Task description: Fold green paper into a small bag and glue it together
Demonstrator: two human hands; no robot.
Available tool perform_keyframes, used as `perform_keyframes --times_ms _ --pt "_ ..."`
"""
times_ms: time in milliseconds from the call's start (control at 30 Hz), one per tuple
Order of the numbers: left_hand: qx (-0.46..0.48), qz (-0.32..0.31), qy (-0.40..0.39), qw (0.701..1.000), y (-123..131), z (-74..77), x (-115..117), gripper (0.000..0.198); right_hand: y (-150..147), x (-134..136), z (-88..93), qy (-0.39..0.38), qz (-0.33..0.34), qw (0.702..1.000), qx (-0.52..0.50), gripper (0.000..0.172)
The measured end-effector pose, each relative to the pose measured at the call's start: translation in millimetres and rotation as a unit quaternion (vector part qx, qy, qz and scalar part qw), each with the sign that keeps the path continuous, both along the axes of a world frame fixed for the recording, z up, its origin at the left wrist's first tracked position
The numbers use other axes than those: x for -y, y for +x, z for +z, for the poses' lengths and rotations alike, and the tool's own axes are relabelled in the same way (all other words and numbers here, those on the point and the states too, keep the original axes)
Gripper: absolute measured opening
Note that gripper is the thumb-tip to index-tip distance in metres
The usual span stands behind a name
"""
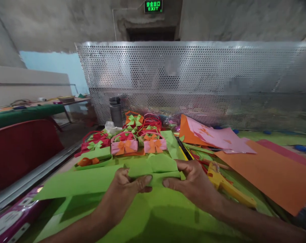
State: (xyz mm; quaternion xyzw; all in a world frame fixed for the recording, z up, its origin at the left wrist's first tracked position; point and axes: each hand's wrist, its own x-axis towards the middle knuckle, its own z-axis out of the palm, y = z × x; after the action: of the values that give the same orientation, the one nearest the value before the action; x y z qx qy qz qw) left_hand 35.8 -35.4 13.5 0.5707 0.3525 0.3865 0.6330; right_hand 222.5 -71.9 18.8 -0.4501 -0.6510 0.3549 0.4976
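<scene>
a perforated metal screen (193, 81) stands across the far side of the desk (153, 222), shiny and full of small round holes, closing off that whole edge. the desk is covered in smooth bright green right up to me.

on my right a big orange paper sheet (269, 172) lies flat and matt, running out toward the right edge. on my left a long green paper sheet (77, 182) lies flat, its sharp corner pointing at the left edge and its other end running under my hands. behind the orange one, pink paper sheets (218, 136) lie loosely stacked with their corners fanned out.

a crowd of small paper baskets (124, 145) in pink, red, green and orange, with curved strip handles and bows, fills the middle of the desk up to the screen. that leaves little open room beyond my hands. the bare green nearest me is the free space.

the folded green paper piece (153, 167) sits mid-desk, just in front of the baskets, creased into flat angular flaps. my left hand (125, 192) pinches its lower left edge, fingers curled narrow with the thumb on top. my right hand (193, 182) pinches the lower right edge the same way, and the two thumb tips are close together.

a yellow plastic glue gun (226, 185) lies just beside my right wrist. a grey cylindrical bottle (116, 111) stands upright by the screen, behind the baskets on the left.
</scene>
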Motion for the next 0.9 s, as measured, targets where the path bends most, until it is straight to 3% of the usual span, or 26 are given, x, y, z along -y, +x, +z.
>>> perform_keyframes --times_ms 200,367,467,567,667,900 --pt "0.0 -0.027 0.014 1.0 1.0 -3.8 0.8 0.016 -3.0 2.1 1.2 -0.046 0.074 0.996 -0.03 0.015" --pt "-0.028 -0.036 0.029 0.999 2.3 0.4 1.8 0.011 -4.9 1.0 0.3 -0.034 0.071 0.995 -0.053 0.015" --pt "-0.089 -0.009 0.084 0.992 2.1 3.5 1.0 0.011 -4.7 0.3 -2.2 -0.053 0.069 0.994 -0.068 0.013" --pt "-0.124 -0.021 0.129 0.984 1.8 5.8 -1.1 0.008 -4.4 0.1 -5.1 -0.069 0.06 0.992 -0.082 0.015" --pt "-0.104 -0.048 0.116 0.987 3.5 5.4 -3.2 0.013 -4.8 -0.1 -7.5 -0.07 0.069 0.99 -0.097 0.015" --pt "-0.085 -0.009 0.074 0.994 9.3 3.9 -0.4 0.017 -6.8 0.5 -6.8 -0.059 0.108 0.985 -0.117 0.018"
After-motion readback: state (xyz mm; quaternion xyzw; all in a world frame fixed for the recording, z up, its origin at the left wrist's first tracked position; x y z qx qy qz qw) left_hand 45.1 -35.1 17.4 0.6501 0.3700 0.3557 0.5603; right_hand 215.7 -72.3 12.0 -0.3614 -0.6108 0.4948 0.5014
